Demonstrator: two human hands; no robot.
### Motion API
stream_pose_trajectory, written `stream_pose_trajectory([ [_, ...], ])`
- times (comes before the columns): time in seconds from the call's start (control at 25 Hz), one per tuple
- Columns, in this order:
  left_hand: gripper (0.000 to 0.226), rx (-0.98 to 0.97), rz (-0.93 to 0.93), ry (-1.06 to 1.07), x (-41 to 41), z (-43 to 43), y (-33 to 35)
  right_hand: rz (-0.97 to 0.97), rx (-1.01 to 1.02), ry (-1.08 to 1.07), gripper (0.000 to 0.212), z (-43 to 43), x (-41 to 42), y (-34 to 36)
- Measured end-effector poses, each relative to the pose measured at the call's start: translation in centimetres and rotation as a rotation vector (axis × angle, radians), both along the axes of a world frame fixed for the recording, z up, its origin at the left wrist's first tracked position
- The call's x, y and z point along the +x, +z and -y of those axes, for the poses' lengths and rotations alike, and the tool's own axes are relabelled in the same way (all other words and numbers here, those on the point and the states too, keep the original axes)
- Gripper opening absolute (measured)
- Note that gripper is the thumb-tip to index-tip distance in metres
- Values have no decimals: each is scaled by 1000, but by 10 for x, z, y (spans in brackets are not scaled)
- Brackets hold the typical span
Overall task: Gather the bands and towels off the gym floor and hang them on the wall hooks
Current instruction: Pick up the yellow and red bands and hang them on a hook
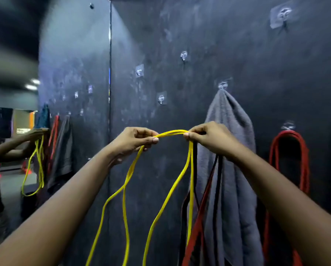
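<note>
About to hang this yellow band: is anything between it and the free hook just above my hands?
Nothing visible. The yellow band is stretched between the left hand and right hand, with bare wall up to the empty hook. The grey towel hangs off to the right.

Yellow band [134, 175] at 6 o'clock. Red-and-black bands [203, 208] at 5. Grey towel [231, 143] at 3. Red band [303, 150] far 3. Wall [180, 25] dark charcoal, plain.

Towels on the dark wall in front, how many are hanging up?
1. A grey towel hangs from a hook behind the right hand. The mirror at left shows reflections; more may be out of view.
</note>
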State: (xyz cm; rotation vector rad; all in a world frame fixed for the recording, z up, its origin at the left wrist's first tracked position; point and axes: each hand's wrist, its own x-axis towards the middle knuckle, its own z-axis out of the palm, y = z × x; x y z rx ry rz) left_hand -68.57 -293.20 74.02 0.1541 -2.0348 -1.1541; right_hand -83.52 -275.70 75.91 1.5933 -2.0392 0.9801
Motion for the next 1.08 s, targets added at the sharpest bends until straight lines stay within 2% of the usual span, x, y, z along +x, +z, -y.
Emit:
stream_pose_trajectory([
  [0.28, 6, 4, -210, 74, -31, 118, 52, 22, -113, -121, 19, 130, -23, 52],
  [0.48, 3, 117, -355, -94, -88, 178, 87, -17, -230, -295, 23, 190, -57, 94],
  [0.68, 15, 220, -411, -207, -134, 209, 114, -15, -252, -485, 22, 223, -73, 122],
  [0.76, 16, 283, -380, -265, -151, 220, 127, -14, -272, -588, 28, 228, -71, 133],
  [0.92, 18, 392, -194, -395, -164, 237, 124, -3, -167, -769, 33, 231, -66, 126],
  [1.08, 23, 460, -26, -474, -167, 247, 101, 66, -124, -809, 32, 242, -66, 95],
])
